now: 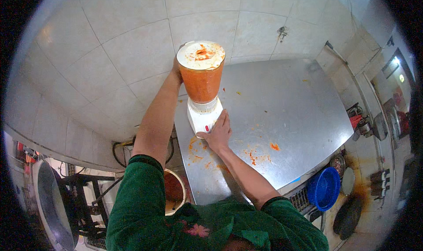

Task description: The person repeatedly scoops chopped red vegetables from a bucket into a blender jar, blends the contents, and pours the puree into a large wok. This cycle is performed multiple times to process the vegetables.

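Note:
A blender stands upright near the left edge of the steel table. Its clear jar point(202, 85) is filled nearly to the top with an orange-red mixture. The white lid point(200, 56) sits on the jar, smeared with orange around its middle. My left hand point(177, 67) grips the jar's far left side; most of its fingers are hidden behind the jar. Low on the white blender base point(197, 117), my right hand point(218, 132) holds the front right side, thumb at the front edge and fingers up the side. A red button point(207, 128) shows beside the hand.
Orange splashes and scraps spot the steel table point(287, 102). A tiled wall point(135, 42) rises behind and to the left. Below the table's left edge is a bucket point(181, 185) with reddish contents. A blue basin point(324, 189) is at lower right, a large wok point(53, 204) at lower left.

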### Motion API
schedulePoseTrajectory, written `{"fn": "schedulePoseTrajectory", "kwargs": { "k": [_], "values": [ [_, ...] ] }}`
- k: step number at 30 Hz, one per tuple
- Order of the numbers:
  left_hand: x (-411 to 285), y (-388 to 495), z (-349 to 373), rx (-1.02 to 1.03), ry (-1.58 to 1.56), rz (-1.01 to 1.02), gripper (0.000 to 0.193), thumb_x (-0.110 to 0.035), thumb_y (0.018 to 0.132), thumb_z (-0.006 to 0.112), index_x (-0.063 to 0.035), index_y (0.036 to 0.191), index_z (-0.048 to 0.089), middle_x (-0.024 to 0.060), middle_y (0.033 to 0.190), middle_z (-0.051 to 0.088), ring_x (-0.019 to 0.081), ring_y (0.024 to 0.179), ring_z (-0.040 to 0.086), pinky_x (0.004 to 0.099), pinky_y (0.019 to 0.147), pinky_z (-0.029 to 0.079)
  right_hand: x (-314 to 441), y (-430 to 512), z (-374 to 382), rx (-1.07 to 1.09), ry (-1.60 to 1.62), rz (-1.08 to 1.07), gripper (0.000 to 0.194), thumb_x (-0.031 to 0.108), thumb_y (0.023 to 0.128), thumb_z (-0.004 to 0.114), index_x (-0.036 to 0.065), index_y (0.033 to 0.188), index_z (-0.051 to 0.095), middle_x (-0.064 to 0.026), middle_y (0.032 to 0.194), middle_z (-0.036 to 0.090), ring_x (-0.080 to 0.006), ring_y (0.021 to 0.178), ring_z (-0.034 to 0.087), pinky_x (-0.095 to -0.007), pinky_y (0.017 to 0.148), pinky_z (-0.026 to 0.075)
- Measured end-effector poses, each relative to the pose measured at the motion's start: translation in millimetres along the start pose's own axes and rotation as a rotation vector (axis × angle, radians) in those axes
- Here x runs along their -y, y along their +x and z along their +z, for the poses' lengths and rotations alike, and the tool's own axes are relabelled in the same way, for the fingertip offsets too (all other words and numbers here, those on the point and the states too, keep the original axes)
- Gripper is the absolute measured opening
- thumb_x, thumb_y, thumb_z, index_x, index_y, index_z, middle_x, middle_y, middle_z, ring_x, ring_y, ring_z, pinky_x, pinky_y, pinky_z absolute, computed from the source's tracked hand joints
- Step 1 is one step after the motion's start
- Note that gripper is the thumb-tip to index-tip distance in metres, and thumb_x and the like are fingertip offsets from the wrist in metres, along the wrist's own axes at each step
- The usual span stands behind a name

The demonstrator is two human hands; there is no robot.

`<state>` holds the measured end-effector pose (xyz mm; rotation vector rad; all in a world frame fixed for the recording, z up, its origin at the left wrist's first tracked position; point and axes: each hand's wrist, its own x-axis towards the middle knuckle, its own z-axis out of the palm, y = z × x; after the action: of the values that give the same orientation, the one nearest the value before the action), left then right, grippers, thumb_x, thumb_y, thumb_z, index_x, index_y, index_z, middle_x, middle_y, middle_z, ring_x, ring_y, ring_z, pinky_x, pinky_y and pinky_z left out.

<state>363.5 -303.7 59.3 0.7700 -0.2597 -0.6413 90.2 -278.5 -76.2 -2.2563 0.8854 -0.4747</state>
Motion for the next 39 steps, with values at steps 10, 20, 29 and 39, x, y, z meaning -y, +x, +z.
{"fn": "schedulePoseTrajectory", "kwargs": {
  "k": [10,20,29,39],
  "values": [
    [-2.1,-80.7,3.4,-0.465,0.275,0.343,0.042,-0.038,0.095,0.050,-0.0079,0.066,0.053,0.0017,0.060,0.048,0.0136,0.050,0.040,0.0331,0.048,0.031,-4.9,23.4,-3.4,0.058,-0.007,0.042,0.138,0.036,0.064,0.094,-0.001,0.158,0.000,-0.0285,0.161,0.015,-0.0415,0.149,0.022,-0.0560,0.118,0.022],
    [-28.3,-133.3,45.1,-0.371,0.326,0.330,0.052,-0.045,0.097,0.059,-0.0155,0.057,0.043,-0.0044,0.054,0.038,0.0092,0.048,0.032,0.0326,0.045,0.025,35.6,17.0,-125.6,-0.257,0.063,-0.213,0.092,0.028,0.082,0.081,-0.001,0.152,0.029,-0.0248,0.152,0.035,-0.0388,0.139,0.038,-0.0468,0.116,0.032],
    [-47.0,-251.8,107.2,-0.429,0.204,0.466,0.055,-0.042,0.102,0.055,-0.0086,0.059,0.047,-0.0027,0.061,0.045,0.0087,0.059,0.039,0.0317,0.054,0.036,205.8,-7.4,-256.7,-0.539,-0.422,-1.058,0.025,0.029,0.087,0.071,0.006,0.096,0.074,-0.0093,0.097,0.068,-0.0280,0.099,0.061,-0.0419,0.087,0.047],
    [-12.2,-361.7,77.9,-0.581,0.417,0.516,0.058,-0.040,0.105,0.051,-0.0026,0.061,0.051,-0.0020,0.064,0.049,0.0084,0.063,0.040,0.0317,0.056,0.038,221.7,-70.3,-233.6,-0.131,-0.669,-1.213,0.033,0.033,0.087,0.066,0.002,0.075,0.071,-0.0137,0.083,0.067,-0.0309,0.082,0.066,-0.0430,0.069,0.056]
  ]
}}
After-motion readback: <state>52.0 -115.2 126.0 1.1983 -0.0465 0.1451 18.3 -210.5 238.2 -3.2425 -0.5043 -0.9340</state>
